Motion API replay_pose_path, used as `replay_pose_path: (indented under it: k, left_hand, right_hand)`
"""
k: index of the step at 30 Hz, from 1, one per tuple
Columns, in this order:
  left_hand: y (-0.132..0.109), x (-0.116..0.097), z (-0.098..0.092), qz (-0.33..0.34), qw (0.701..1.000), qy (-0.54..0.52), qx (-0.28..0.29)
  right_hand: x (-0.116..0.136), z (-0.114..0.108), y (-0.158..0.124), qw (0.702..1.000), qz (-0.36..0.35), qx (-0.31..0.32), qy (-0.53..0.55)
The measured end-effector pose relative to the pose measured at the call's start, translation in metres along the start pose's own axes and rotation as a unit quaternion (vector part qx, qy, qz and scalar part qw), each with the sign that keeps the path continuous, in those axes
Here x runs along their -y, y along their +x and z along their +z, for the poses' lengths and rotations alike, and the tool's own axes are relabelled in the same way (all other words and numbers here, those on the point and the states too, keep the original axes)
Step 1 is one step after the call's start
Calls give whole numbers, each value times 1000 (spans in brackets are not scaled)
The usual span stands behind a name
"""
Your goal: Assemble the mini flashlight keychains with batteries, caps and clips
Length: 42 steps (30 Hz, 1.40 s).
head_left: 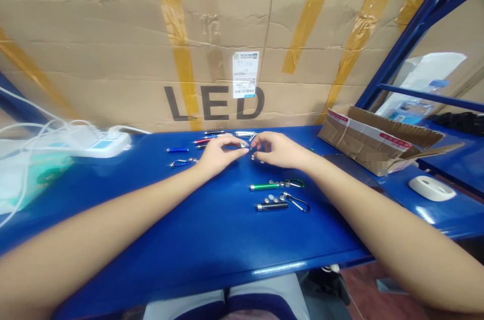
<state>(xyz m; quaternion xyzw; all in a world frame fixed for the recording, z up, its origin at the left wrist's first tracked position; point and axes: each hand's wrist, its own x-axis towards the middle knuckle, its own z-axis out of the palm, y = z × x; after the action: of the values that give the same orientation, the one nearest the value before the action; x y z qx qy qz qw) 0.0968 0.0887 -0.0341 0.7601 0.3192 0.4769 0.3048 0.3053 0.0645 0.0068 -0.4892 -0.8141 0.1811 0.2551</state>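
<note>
My left hand (217, 156) and my right hand (278, 150) meet over the far middle of the blue table (212, 239). Both pinch a small silver part (245, 144) between their fingertips; I cannot make out what it is. Nearer to me lie a green keychain light (264, 186) with a green carabiner (295, 183) and a dark keychain light (271, 206) with a silver clip (298, 202), each with small round cells beside it. Behind the hands lie several more thin lights (227, 136).
A blue tube (177, 149) and a loose clip (181, 162) lie left of my hands. A white power strip (94, 143) with cables sits far left. An open cardboard box (378, 141) and a white oval object (431, 188) stand right. A big LED carton (212, 43) backs the table.
</note>
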Motion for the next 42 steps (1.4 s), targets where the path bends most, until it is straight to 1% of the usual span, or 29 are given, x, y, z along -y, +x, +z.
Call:
replay_pose_path:
  k: [3,6,12,17,21,24,31,33,35,38,42]
  left_hand:
    - [1,2,0,-12,1000,5,-8]
    - [1,4,0,-12,1000,1,-6]
    - [1,2,1,-13,1000,4,-5]
    - [1,0,1,-15,1000,-1,1]
    - [0,0,1,-4,1000,-7,10]
    - [0,1,1,-8,1000,-11,13]
    - [1,2,1,-10,1000,-13,15]
    - [1,2,2,-12,1000,-14,13]
    - [0,1,1,-12,1000,-13,14]
    - [0,0,1,-12,1000,-9,19]
    - [0,-1,1,-11,1000,-9,20]
  right_hand:
    - [-5,4,0,999,-1,39,-38]
    - [-9,7,0,998,-5,57,-36]
    - [-12,8,2,998,-35,51,-34]
    - [-12,8,2,996,-54,61,-37]
    - [-11,8,2,997,-26,61,-39]
    - [-10,9,2,997,-9,61,-45]
    - [-10,14,2,997,-18,52,-46]
    - [-8,13,2,997,-24,43,-54]
    - [-5,11,1,998,-29,20,-48]
    - [-2,9,1,999,-23,-33,15]
    - [-2,8,3,988,-27,-103,112]
